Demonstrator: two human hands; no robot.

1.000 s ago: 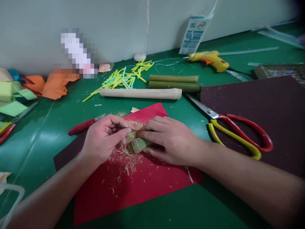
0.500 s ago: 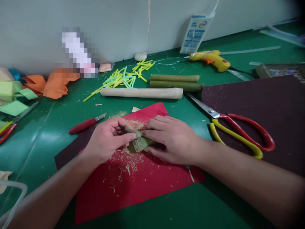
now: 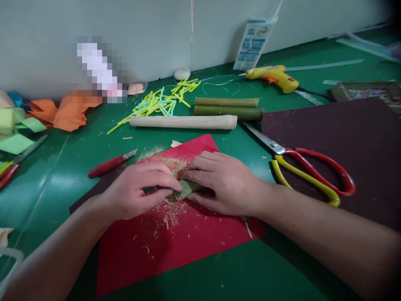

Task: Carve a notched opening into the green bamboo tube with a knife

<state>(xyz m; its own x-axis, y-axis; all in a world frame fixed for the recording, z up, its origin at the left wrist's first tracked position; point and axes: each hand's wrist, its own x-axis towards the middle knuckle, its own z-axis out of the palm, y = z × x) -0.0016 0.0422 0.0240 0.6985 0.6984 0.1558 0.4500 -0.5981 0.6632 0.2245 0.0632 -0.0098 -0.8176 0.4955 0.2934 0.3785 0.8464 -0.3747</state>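
Over a red sheet point(image 3: 175, 255), my right hand point(image 3: 225, 179) is wrapped over a short dull-green piece that looks like bamboo point(image 3: 187, 189), and most of it is covered by the palm. At its left end, my left hand point(image 3: 150, 188) has thumb and fingers closed in a pinch; what lies between the fingertips is hidden. Pale shavings and fine dust point(image 3: 169, 215) are scattered beneath both hands. Left of the hands lies a red-handled craft knife point(image 3: 109, 164), blade pointing right.
Large scissors point(image 3: 282, 150) with red and yellow handles lie open at right, partly on a dark brown sheet point(image 3: 313, 129). Behind are a pale bamboo stick point(image 3: 184, 122), green bamboo pieces point(image 3: 228, 112), cut yellow straws point(image 3: 150, 102) and a yellow glue gun point(image 3: 282, 79). Orange paper point(image 3: 72, 113) is at left.
My left hand has turned over and shifted right, its fingers now lower over the end of the green piece. The right hand keeps its hold. The view has shifted slightly.
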